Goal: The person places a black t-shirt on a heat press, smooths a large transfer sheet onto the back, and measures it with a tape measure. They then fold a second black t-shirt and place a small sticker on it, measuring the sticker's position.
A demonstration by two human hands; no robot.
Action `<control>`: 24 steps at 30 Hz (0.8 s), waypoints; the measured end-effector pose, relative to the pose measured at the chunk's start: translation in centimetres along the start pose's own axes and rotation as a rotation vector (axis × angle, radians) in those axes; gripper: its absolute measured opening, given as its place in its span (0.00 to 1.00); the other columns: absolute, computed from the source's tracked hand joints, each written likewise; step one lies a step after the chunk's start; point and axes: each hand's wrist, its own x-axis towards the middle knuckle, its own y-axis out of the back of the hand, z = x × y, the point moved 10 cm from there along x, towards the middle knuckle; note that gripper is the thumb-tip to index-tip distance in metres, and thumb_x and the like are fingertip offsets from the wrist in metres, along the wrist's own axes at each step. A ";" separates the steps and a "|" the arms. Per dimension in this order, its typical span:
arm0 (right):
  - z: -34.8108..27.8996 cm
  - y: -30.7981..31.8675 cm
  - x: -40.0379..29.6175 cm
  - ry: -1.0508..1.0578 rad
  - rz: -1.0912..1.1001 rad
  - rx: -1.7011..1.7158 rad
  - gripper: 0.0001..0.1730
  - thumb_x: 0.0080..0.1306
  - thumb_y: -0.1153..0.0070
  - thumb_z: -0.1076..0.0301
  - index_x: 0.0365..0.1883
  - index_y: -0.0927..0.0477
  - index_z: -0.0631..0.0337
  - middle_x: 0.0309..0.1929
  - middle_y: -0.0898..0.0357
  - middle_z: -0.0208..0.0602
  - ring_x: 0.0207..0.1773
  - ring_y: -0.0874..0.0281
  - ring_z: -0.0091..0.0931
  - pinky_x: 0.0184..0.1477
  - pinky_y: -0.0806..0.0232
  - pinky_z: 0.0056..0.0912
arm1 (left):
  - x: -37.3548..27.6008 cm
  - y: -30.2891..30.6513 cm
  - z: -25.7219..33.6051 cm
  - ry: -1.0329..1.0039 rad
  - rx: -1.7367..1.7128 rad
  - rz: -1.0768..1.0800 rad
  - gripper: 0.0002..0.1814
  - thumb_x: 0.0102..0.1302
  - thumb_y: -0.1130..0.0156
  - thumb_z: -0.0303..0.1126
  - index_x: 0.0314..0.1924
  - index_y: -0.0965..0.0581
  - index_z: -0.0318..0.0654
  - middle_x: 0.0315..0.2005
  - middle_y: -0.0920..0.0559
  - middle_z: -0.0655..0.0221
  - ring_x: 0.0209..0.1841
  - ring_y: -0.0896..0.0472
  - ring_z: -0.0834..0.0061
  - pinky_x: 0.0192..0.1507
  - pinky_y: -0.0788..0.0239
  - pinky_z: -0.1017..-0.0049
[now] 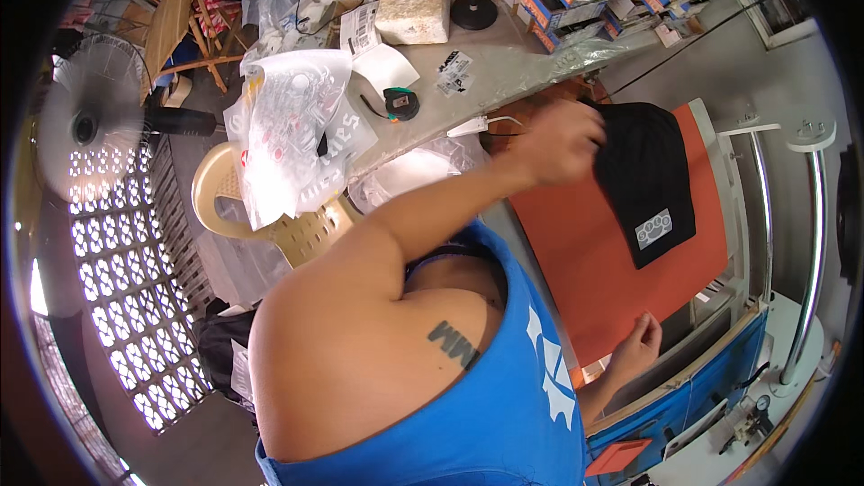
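A piece of black fabric (pixel 641 169) lies on the orange-red pad (pixel 574 283) of a press. Near its lower corner it bears a pale printed patch (pixel 653 227) with writing. My left hand (pixel 563 142) reaches across to the fabric's upper left edge, its fingers at the cloth. Motion blur hides whether they grip it. Lower down, my right hand (pixel 638 344) hovers by the pad's near-right edge, apart from the fabric. Its fingers are loosely curled, and I see nothing in them.
Chrome posts (pixel 806 263) and a pressure gauge (pixel 763 403) belong to the machine at right. On the grey table stand a whitish block (pixel 413 8), a tape measure (pixel 402 103), transfer film sheets (pixel 297 128) and several cardboard boxes (pixel 560 7). A fan (pixel 84 128) spins at left, near a beige plastic chair (pixel 310 236).
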 end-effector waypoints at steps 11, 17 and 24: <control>-19.0 -11.6 -4.6 0.586 -0.354 0.066 0.04 0.64 0.38 0.74 0.36 0.15 0.65 0.38 0.16 0.45 0.42 0.16 0.40 0.46 0.24 0.38 | -15.7 23.7 -22.5 0.747 1.094 -0.737 0.43 0.45 0.22 0.37 0.65 0.25 0.50 0.54 0.21 0.59 0.57 0.19 0.58 0.62 0.32 0.48; -22.6 -14.5 -7.7 0.612 -0.518 0.170 0.16 0.63 0.33 0.65 0.46 0.16 0.64 0.50 0.18 0.44 0.56 0.20 0.41 0.57 0.26 0.42 | -9.8 11.1 -7.0 0.539 0.493 -0.880 0.41 0.43 0.19 0.42 0.59 0.21 0.32 0.50 0.19 0.50 0.53 0.19 0.52 0.58 0.27 0.61; -18.0 -13.1 -6.0 0.394 -0.656 0.326 0.35 0.58 0.25 0.54 0.58 0.22 0.65 0.53 0.20 0.48 0.58 0.20 0.41 0.63 0.28 0.41 | -11.3 -3.1 6.5 0.943 -0.562 -0.876 0.27 0.67 0.30 0.44 0.56 0.20 0.29 0.43 0.14 0.59 0.46 0.15 0.70 0.50 0.23 0.72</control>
